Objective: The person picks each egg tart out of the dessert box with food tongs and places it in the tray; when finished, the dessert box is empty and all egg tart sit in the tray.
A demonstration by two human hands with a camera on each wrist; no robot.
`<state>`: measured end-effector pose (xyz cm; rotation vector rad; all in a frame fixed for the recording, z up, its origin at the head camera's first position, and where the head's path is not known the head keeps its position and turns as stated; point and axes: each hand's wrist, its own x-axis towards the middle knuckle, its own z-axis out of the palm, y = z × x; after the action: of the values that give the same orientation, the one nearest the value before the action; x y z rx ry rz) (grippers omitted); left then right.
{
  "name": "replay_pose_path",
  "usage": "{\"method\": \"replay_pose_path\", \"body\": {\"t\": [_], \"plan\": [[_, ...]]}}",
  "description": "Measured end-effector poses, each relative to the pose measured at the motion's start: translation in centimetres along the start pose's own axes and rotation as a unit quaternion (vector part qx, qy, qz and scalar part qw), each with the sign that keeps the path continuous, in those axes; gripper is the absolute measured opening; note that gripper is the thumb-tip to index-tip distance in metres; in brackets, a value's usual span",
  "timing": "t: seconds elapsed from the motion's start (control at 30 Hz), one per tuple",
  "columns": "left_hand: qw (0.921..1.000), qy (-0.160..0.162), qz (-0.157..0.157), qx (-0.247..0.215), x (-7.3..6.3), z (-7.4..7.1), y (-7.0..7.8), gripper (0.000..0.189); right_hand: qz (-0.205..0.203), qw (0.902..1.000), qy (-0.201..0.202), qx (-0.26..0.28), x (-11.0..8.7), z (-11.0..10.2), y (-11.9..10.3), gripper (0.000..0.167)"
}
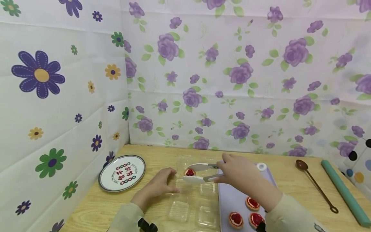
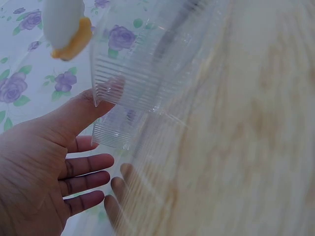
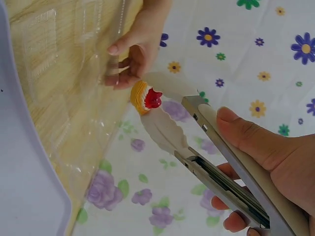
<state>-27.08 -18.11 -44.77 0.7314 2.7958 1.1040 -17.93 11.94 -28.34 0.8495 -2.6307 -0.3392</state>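
Note:
My right hand (image 1: 236, 169) grips a pair of metal tongs (image 1: 214, 177) with pale scalloped heads. Between those heads sits a small tart (image 1: 190, 172) with a red top and white cream, its golden crust showing in the right wrist view (image 3: 140, 97). The tart is above a clear plastic tray (image 1: 178, 211) with several square compartments. My left hand (image 1: 159, 187) is at the tray's left side, thumb and fingers spread. In the left wrist view, the thumb touches a ribbed compartment wall (image 2: 130, 83), and the other fingers extend fairly straight beside it.
Right of the clear tray lies a lilac tray (image 1: 232, 196) with three more red-topped tarts (image 1: 236, 220). A white plate (image 1: 116, 175) with red lettering is at the left. Farther right are a brown spoon (image 1: 316, 185) and a green rolling-pin-like rod (image 1: 345, 193). Flowered sheets (image 1: 208, 80) stand behind.

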Motion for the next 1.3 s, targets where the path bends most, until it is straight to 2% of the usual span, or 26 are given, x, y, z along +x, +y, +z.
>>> {"method": "replay_pose_path", "body": {"t": [0.3,0.53,0.77,0.9,1.0,1.3], "plan": [[1.0000,0.000,-0.008,0.003,-0.3,-0.1,0.2,0.076,0.014,0.9956,0.092,0.007,-3.8,-0.3,1.7,0.042],[0.9999,0.001,-0.011,0.010,-0.2,-0.1,0.5,0.077,0.026,0.9908,0.133,0.011,-7.1,0.5,2.8,0.044],[0.9998,0.002,-0.015,0.009,-0.2,-0.1,0.3,0.077,0.063,0.9934,0.093,0.022,-10.1,1.7,3.5,0.047],[0.9998,0.005,-0.017,0.012,-0.2,-0.1,0.3,0.076,0.070,0.9922,0.100,0.024,-11.3,2.6,3.7,0.048],[0.9998,0.006,-0.013,0.013,-0.2,-0.2,0.4,0.075,0.078,0.9924,0.091,0.028,-12.0,3.3,3.9,0.050],[0.9997,0.008,-0.008,0.020,-0.3,-0.1,0.5,0.074,0.124,0.9911,-0.018,0.044,-13.8,5.2,4.6,0.055]]}}
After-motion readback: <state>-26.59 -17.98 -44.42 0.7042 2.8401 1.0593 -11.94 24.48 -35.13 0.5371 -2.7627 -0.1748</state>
